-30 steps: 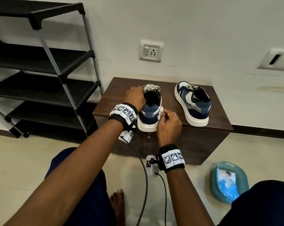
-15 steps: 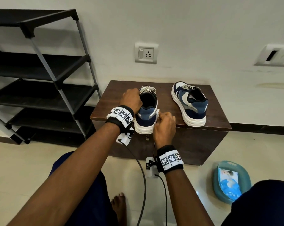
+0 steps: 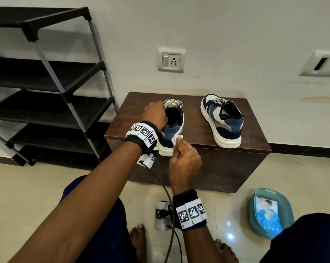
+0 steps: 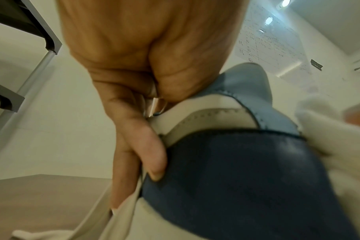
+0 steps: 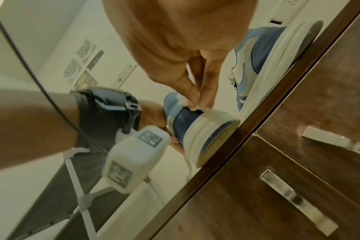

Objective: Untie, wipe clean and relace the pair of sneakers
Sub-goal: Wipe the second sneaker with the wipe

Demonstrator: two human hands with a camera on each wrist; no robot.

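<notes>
Here, from the head view, the left hand (image 3: 154, 115) grips the near sneaker (image 3: 172, 128) by its collar on the cabinet (image 3: 198, 133), while the right hand (image 3: 185, 160) pinches a white wipe (image 3: 176, 139) against its heel; the other sneaker (image 3: 222, 120) stands apart to the right. At the left wrist, curled fingers (image 4: 152, 155) clasp the sneaker's side. At the right wrist, fingertips (image 5: 208, 97) press the wipe onto the heel.

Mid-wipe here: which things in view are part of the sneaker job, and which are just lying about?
In the job:
- near sneaker, gripped by the left hand
- white wipe, pinched by the right hand
- second sneaker
- wipes pack in the teal tub, probably

Lying about:
- black shoe rack
- wall socket
</notes>
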